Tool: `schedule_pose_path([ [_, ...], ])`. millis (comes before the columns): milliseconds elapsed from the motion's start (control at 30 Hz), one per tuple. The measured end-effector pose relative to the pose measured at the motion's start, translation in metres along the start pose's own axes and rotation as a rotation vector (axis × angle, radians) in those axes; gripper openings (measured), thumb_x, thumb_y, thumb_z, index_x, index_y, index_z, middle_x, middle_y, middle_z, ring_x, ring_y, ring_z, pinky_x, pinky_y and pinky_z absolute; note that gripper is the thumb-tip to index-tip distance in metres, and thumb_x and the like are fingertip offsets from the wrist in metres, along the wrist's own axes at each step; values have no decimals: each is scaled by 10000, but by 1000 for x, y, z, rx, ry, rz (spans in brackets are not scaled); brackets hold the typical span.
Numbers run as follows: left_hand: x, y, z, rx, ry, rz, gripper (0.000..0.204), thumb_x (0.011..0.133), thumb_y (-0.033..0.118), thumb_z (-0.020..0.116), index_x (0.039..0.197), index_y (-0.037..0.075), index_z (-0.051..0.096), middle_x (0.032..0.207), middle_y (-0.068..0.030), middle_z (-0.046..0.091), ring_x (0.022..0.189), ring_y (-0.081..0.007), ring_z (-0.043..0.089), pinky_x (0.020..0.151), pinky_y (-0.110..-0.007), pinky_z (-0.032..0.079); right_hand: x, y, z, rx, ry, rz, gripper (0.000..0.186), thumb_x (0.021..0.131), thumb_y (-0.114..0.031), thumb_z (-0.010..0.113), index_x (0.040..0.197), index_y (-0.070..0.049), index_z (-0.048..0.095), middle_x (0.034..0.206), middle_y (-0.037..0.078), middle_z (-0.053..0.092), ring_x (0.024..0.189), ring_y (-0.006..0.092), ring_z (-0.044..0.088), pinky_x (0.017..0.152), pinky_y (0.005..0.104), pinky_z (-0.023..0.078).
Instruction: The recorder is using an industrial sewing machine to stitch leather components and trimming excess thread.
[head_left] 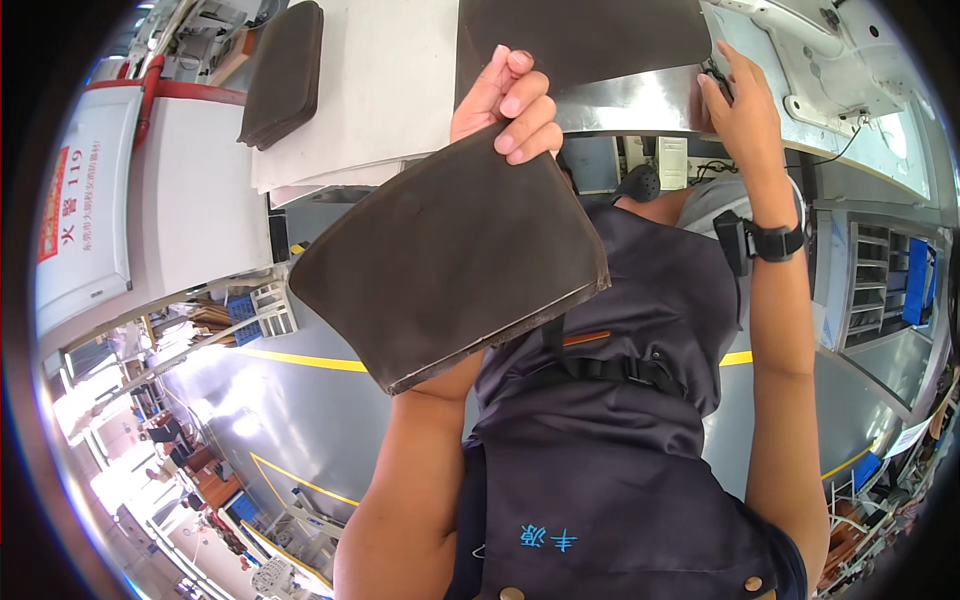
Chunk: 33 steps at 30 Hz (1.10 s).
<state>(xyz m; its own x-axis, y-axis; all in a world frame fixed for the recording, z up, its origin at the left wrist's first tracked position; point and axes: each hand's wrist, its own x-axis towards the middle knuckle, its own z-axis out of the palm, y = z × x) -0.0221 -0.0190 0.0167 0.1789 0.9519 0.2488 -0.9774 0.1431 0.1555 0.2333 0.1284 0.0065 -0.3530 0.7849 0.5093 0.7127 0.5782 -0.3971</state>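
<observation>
Apparent stack (281,78) left of panel (450,265)

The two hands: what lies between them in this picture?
In the head view, a shiny metal surface lies between the left hand and the right hand, with a dark brown sheet just beyond it.

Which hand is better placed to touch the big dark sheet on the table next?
Probably the right hand: it looks open and is near the right edge of the dark sheet, while the left hand is busy holding a brown piece.
</observation>
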Motion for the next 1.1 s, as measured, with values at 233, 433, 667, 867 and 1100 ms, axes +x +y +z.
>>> schedule_pose_path([
  [233,5,-25,6,17,218,-210,362,1118,322,329,1054,78,588,710,14,486,472,-105,449,440,-261,421,-38,-60,-53,460,61,-89,224,905,-92,685,1125,-59,699,1036,104,700,951,246,657,841,331,513],
  [433,14,-67,22,114,247,-446,301,1106,321,396,991,93,555,709,49,467,461,-45,402,416,-217,349,-46,-85,-51,846,-53,215,309,900,-206,748,1138,-15,699,1049,62,686,901,146,637,761,277,503],
  [667,14,-93,22,346,434,-586,256,1088,302,463,980,87,552,707,49,465,450,-26,367,411,-200,317,-53,-55,-59,1131,-388,507,328,959,-305,693,1093,-7,726,807,-10,679,699,30,593,519,194,431],
  [867,18,-99,5,206,381,-662,277,1104,308,404,1009,87,543,695,44,447,438,-38,380,393,-207,322,-62,-37,-61,1122,-519,426,293,973,-283,670,1120,-37,730,816,-24,681,703,15,588,468,192,396],
  [1100,21,-110,-22,19,291,-688,337,1105,347,394,859,130,474,689,56,450,429,-34,390,378,-202,318,-75,-26,-64,1157,-547,452,290,961,-209,690,1195,-38,703,969,9,716,851,52,634,647,210,495],
])
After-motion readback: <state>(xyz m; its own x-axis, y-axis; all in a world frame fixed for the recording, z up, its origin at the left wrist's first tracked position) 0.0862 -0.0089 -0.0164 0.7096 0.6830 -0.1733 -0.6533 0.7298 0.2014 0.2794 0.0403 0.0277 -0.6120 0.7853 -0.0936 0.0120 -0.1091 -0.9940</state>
